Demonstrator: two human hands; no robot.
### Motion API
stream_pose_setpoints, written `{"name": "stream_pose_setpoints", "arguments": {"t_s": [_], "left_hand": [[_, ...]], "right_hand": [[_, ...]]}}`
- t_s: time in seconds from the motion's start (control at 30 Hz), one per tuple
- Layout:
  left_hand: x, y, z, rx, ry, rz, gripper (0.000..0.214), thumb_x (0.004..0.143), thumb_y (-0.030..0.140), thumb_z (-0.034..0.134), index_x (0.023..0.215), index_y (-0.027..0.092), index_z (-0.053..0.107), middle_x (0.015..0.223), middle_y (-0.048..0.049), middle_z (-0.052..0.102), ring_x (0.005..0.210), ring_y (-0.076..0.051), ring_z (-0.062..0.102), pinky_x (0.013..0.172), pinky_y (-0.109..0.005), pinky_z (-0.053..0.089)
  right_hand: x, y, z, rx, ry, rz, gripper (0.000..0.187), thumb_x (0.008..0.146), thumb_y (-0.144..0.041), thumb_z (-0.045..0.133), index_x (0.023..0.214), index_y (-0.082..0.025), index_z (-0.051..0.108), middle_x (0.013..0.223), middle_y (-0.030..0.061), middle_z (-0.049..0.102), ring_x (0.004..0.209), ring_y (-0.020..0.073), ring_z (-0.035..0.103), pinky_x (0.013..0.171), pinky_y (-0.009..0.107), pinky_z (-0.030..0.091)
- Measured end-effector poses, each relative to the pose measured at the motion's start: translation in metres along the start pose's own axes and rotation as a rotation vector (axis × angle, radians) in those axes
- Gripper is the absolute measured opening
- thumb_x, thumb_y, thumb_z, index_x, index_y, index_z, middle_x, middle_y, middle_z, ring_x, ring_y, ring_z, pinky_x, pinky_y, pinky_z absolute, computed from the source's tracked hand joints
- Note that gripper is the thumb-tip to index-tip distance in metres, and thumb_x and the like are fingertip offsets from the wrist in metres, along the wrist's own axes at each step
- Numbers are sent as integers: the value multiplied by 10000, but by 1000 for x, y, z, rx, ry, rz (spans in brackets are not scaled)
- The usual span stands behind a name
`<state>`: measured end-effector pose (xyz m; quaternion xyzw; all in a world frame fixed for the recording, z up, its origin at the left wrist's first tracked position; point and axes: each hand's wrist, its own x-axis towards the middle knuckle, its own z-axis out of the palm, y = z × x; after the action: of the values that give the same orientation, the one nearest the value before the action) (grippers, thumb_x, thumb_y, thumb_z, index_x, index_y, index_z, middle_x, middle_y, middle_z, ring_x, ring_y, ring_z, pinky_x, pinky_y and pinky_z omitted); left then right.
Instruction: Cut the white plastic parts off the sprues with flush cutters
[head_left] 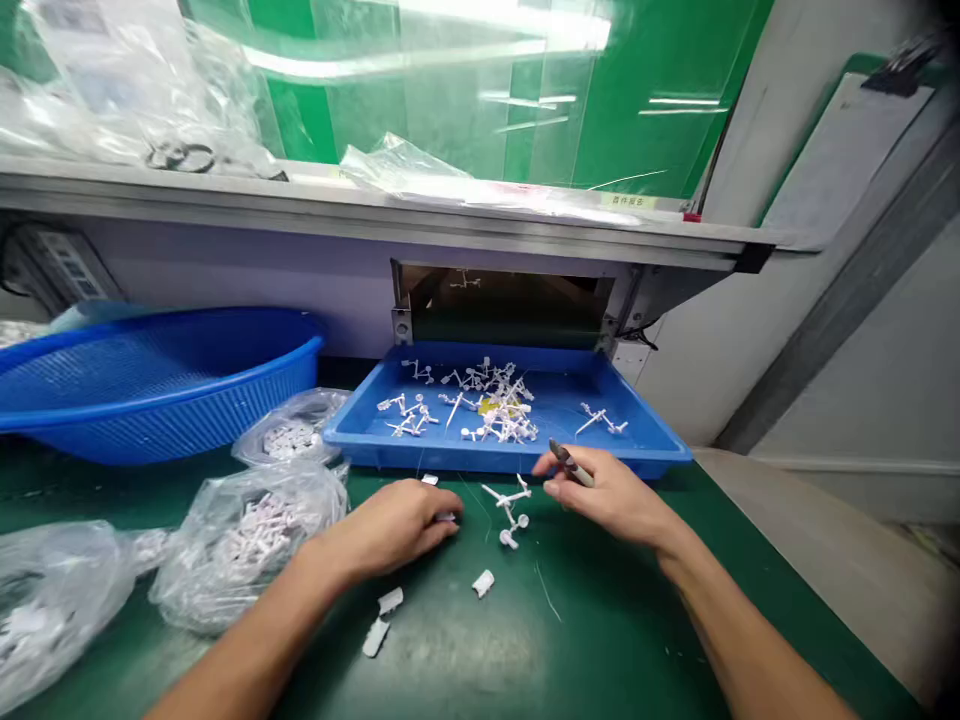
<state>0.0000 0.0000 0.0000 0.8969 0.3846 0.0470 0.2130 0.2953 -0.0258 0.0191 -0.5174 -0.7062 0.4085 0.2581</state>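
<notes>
My left hand is just above the green tabletop, its thumb and fingers closed on a small white plastic piece that is mostly covered. In my right hand is a pen-like tool with a dark end pointing up and left; its exact kind is unclear. Between the hands lies a branched white plastic sprue with small round parts, touched by neither. Nearer to me are loose white curved pieces: a single one and a pair. Another white piece shows behind my left hand.
A shallow blue tray holds several white sprues under a wall opening. To the left are a blue basket and clear bags of white parts. A shelf edge runs above.
</notes>
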Motion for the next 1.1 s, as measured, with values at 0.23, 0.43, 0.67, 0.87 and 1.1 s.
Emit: {"name": "stream_pose_setpoints", "arguments": {"t_s": [0.23,0.43,0.67,0.87,1.1], "left_hand": [[-3,0,-5,-32,62,-72,373,824,576,616,992,256,712,736,-17,683,678,-194,613,591,-237,351],[5,41,10,-599,125,-233,374,869,523,554,866,180,704,649,-7,657,575,-136,557,530,-203,383],[7,50,16,-910,174,-364,257,797,364,605,824,118,674,697,-32,630,533,-125,506,367,-170,330],[3,45,4,-987,481,-255,252,801,357,672,928,140,686,773,-24,610,612,-119,501,496,-199,413],[-3,56,9,-755,618,-109,122,825,264,681,927,228,737,909,-20,664,836,-167,614,749,-247,455]], "right_hand": [[9,0,51,-315,98,-13,327,818,-388,605,1136,-318,624,818,-10,660,741,176,573,677,290,382],[8,-3,60,-157,177,-66,227,837,-254,500,1008,-264,648,756,-28,660,662,141,554,625,250,398],[-4,-14,73,-177,169,-452,505,743,-101,517,1217,-267,571,1044,4,667,912,169,595,837,282,467],[-2,-4,67,-129,482,-327,294,834,-171,489,1109,-240,566,991,20,642,888,179,589,806,305,461],[4,-3,69,-459,342,-255,167,775,-128,507,900,-227,557,899,17,605,837,215,496,773,365,369]]}}
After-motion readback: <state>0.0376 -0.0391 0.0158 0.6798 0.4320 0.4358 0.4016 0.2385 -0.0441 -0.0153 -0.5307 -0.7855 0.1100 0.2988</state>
